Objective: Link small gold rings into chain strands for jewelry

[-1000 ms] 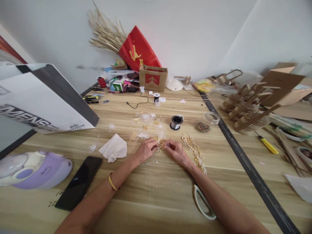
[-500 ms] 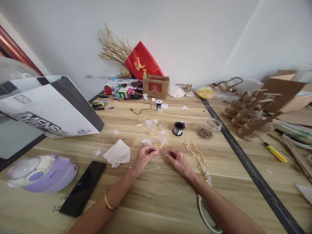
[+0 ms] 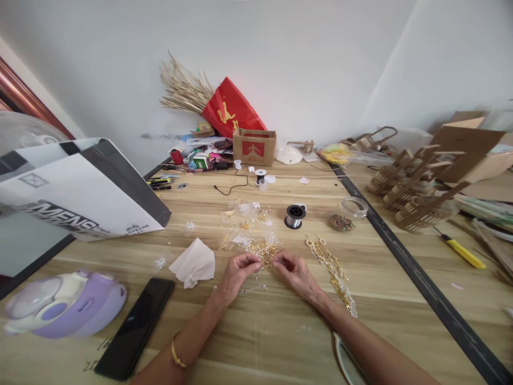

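Note:
My left hand (image 3: pixel 240 270) and my right hand (image 3: pixel 294 271) face each other low over the table, each with thumb and fingers pinched together. Whatever is between the fingertips is too small to make out. Just beyond them lies a loose pile of gold and silver beads (image 3: pixel 262 249). A thin silver-coloured chain (image 3: pixel 253 289) runs beneath and between my wrists. Finished-looking strands of gold and clear beads (image 3: pixel 331 267) lie to the right of my right hand. A spool of clear line (image 3: pixel 295 216) stands beyond that hand.
A crumpled tissue (image 3: pixel 194 263), a black phone (image 3: pixel 136 327) and a purple-white bottle (image 3: pixel 68 305) are on the left, below a paper bag (image 3: pixel 84 192). A glass jar of beads (image 3: pixel 348 215), small wooden baskets (image 3: pixel 417 192) and a yellow-handled tool (image 3: pixel 465 253) are on the right.
The whole view has shifted slightly, with things appearing lower in the picture. Both hands keep their pinched pose over the same spot by the bead pile.

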The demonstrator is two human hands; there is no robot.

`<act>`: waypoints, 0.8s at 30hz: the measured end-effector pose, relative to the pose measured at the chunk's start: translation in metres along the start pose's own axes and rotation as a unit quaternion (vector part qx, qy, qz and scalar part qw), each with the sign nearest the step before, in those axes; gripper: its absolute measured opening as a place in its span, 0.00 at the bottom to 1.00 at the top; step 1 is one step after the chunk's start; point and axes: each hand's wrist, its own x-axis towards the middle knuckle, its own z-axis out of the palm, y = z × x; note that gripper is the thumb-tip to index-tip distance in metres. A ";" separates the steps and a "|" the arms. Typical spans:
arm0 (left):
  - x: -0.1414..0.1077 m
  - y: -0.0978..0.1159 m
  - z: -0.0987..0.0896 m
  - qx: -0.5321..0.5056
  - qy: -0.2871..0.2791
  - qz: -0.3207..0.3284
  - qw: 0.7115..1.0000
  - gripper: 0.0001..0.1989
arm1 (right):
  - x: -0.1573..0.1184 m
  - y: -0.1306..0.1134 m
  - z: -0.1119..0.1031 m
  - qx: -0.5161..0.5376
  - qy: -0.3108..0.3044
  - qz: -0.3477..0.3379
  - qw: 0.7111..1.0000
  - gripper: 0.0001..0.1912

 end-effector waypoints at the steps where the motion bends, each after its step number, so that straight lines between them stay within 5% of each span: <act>1: -0.001 0.000 0.000 0.010 -0.002 -0.001 1.000 0.07 | 0.000 0.000 0.000 0.002 0.000 0.000 1.000 0.12; 24: -0.006 0.006 0.005 0.095 -0.006 0.029 0.995 0.04 | 0.001 -0.001 -0.002 -0.015 -0.015 -0.017 1.000 0.09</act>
